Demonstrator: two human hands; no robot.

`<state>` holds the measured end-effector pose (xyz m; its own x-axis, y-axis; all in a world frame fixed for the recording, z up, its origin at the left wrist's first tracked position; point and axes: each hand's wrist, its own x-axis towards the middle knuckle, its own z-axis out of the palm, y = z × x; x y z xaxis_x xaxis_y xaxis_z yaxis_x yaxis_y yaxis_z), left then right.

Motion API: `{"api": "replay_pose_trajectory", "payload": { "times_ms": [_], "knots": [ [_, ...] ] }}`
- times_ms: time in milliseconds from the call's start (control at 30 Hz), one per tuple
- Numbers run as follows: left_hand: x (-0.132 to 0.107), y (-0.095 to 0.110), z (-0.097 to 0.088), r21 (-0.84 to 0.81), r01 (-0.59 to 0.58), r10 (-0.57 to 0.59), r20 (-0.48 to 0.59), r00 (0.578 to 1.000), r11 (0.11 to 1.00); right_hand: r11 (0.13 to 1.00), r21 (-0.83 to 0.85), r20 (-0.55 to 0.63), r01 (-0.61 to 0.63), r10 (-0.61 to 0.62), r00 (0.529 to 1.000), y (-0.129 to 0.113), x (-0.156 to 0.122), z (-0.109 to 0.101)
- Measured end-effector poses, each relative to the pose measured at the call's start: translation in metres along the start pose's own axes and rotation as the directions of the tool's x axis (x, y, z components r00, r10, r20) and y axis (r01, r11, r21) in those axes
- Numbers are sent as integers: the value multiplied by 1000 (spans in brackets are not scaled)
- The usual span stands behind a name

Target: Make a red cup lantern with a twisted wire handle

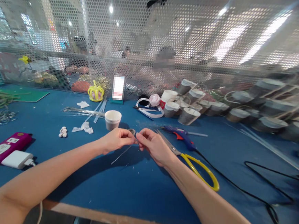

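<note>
My left hand (116, 139) and my right hand (153, 146) meet above the blue table (134, 185), fingertips pinched together on a thin wire stem (121, 155) that slants down to the left. A small loop of the same thin material shows at the fingertips (132, 131). Both hands are closed in a pinch. Yellow-handled scissors (195, 167) lie just right of my right wrist, and a blue glue gun (182, 137) lies behind them. A white paper cup (112, 119) stands just beyond my left hand.
Many cups (190, 105) lie in a heap at the back right, with ribbon rolls (151, 103) beside them. A pink power strip (4, 146) and white charger (17, 159) sit at the left. A black cable (249, 190) trails right. A perforated screen (144, 40) backs the table; people sit behind it.
</note>
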<state>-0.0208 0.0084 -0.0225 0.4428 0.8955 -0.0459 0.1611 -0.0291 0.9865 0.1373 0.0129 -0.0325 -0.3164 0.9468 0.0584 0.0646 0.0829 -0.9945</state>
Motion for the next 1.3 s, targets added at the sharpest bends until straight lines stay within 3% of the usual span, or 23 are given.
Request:
{"api": "replay_pose_trajectory", "payload": {
  "times_ms": [267,467,567,733,967,1300],
  "knots": [
    [-1,-2,0,121,-113,111,23,994,986,991,-122,7,48,-47,999,0,-1,1],
    [1,-6,3,-137,4,0,26,1000,991,992,118,98,-46,35,995,0,-1,0],
    [2,-8,2,-212,53,-38,74,997,976,991,130,118,-42,26,993,-1,0,0],
    [1,-6,-2,-72,3,6,131,991,997,997,60,75,-47,43,996,1,1,-1],
    [0,-2,-4,153,-141,128,90,988,978,999,-18,70,-37,38,997,3,1,-2],
    [1,-4,2,198,-67,77,-39,996,978,962,-264,2,66,-68,998,-2,-1,1]
  ]
}}
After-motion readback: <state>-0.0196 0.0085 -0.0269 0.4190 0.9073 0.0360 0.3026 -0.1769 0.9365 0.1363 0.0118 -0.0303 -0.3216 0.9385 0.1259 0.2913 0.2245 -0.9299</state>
